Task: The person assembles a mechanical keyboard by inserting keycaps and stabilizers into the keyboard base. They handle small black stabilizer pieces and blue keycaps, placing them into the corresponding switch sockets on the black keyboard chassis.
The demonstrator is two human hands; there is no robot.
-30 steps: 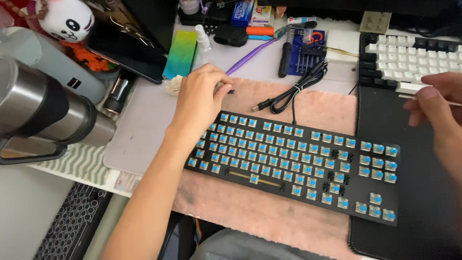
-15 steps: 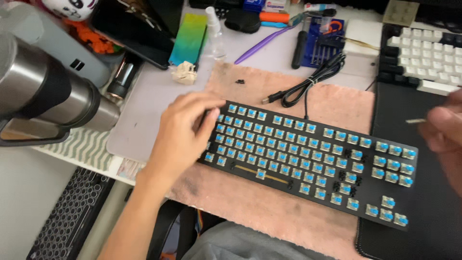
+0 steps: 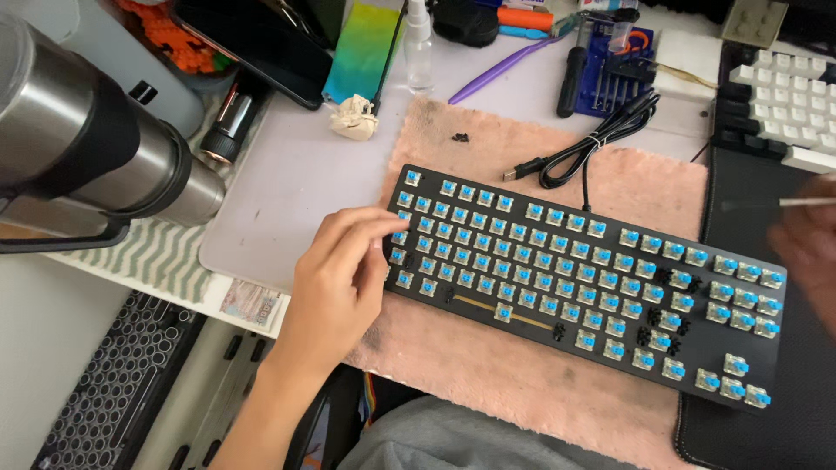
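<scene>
Dozens of blue switches stud the capless black keyboard (image 3: 583, 274); left hand (image 3: 340, 283) steadies its left edge, fingers loose. Right hand (image 3: 805, 248), blurred, half out of view, pinches a thin stick (image 3: 805, 201).

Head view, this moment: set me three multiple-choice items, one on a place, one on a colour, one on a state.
1. Where does the left hand rest?
A. on the left end of the bare keyboard
B. on the coiled black cable
C. on the steel flask

2. What colour are the switch stems on the keyboard?
A. red
B. blue
C. brown

3. What state is the keyboard in?
A. fully capped
B. keycaps off, switches exposed
C. flipped face down

Answers:
1. A, the fingers lie on the switches at its left edge.
2. B, each switch shows a blue stem.
3. B, no caps sit on the switches, and it lies face up on the pink cloth.
</scene>
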